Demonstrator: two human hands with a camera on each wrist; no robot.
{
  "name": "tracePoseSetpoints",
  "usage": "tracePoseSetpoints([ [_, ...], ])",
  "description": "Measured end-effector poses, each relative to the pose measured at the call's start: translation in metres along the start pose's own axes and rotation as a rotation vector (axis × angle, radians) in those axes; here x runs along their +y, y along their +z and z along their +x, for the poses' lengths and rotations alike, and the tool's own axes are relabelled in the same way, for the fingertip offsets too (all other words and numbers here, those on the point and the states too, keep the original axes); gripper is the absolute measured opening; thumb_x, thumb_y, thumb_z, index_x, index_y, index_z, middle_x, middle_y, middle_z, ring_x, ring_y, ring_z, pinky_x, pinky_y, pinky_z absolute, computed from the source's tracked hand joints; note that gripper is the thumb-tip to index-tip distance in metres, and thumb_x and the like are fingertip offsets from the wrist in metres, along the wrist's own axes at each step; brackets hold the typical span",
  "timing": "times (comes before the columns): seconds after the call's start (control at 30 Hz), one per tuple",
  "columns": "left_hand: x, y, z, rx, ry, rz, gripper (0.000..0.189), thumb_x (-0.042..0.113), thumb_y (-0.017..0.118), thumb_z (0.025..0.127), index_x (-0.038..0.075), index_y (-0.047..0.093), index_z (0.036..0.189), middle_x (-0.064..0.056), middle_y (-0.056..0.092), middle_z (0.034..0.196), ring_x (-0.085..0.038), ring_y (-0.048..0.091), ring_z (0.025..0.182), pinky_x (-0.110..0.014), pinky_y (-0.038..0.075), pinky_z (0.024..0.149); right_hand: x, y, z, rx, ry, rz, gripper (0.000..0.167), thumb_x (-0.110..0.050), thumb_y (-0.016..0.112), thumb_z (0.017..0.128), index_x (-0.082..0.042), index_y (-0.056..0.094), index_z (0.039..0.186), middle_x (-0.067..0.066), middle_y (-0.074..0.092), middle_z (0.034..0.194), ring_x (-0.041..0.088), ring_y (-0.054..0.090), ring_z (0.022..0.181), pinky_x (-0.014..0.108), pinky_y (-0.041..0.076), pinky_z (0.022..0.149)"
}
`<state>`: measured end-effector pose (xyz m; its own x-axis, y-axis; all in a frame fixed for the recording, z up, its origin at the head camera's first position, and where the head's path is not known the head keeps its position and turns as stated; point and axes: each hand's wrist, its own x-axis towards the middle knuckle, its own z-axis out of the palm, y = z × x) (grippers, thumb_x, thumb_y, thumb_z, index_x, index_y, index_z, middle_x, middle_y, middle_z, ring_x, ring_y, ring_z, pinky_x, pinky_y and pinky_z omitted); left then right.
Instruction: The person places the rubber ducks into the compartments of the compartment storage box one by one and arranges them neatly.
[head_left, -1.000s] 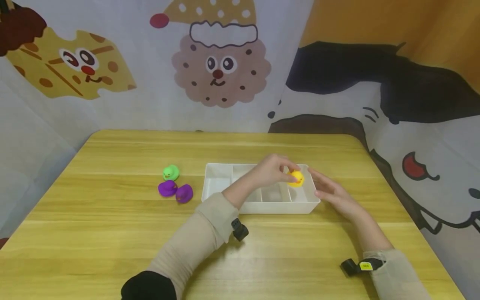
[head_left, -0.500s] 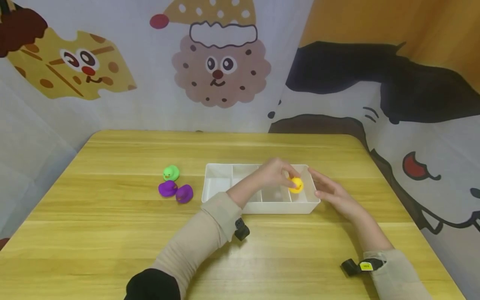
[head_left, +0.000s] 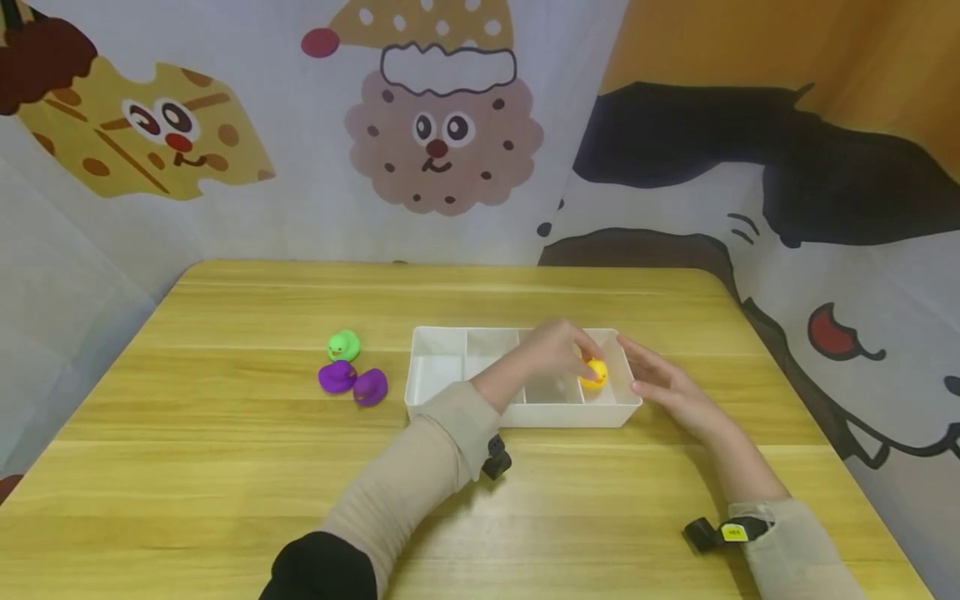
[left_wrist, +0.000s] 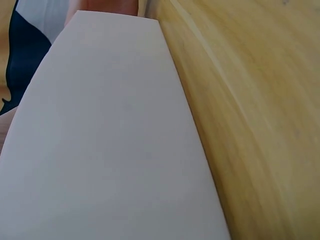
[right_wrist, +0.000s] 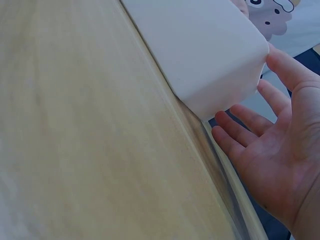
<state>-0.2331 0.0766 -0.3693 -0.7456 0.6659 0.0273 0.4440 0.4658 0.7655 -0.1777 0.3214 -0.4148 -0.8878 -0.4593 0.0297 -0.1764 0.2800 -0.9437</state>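
Note:
My left hand [head_left: 558, 346] reaches across a white divided box [head_left: 555, 416] and pinches a yellow toy duck [head_left: 597, 375] down inside its right-end compartment. Whether the duck touches the compartment floor cannot be made out. At the box's right end rests my right hand [head_left: 670, 387], fingers fairly straight; the right wrist view shows its thumb and fingertips against the end wall [right_wrist: 225, 90]. The outer side of the box [left_wrist: 115, 125] fills most of the left wrist view, where the duck is hidden.
Left of the box, a green toy duck [head_left: 344, 345] and two purple ones, a left purple duck [head_left: 337, 377] and a right purple duck [head_left: 371, 387], sit close together on the wooden table [head_left: 225, 483]. A cartoon-printed curtain [head_left: 300, 233] hangs behind.
My left hand has lowered the yellow duck from near the rim into the right-end compartment, its forearm shifting slightly right. My right hand and the other ducks have stayed in place.

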Motion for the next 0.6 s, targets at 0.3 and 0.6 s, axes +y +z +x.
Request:
tracePoseSetpoints([
  [0.3,0.007,0.008,0.005,-0.006,-0.082,0.098,0.026,0.018,0.082,0.077,0.015,0.076,0.102,0.012,0.066,0.084,-0.007,0.055,0.079,-0.017,0.042,0.07,-0.001,0.001,0.0,0.006,-0.003,0.005,0.062,-0.006,0.051,0.097,-0.015,0.026,0.152,0.017,0.024,0.154,0.043,0.027,0.135,0.066,0.021,0.101],
  [0.6,0.011,0.01,0.005,-0.011,-0.136,0.123,0.024,0.017,0.083,0.076,0.017,0.076,0.099,0.012,0.066,0.084,-0.006,0.055,0.08,-0.018,0.043,0.072,-0.001,0.0,0.0,-0.003,-0.01,-0.027,0.062,-0.006,0.051,0.097,-0.015,0.025,0.153,0.017,0.024,0.154,0.041,0.029,0.134,0.056,0.028,0.102],
])
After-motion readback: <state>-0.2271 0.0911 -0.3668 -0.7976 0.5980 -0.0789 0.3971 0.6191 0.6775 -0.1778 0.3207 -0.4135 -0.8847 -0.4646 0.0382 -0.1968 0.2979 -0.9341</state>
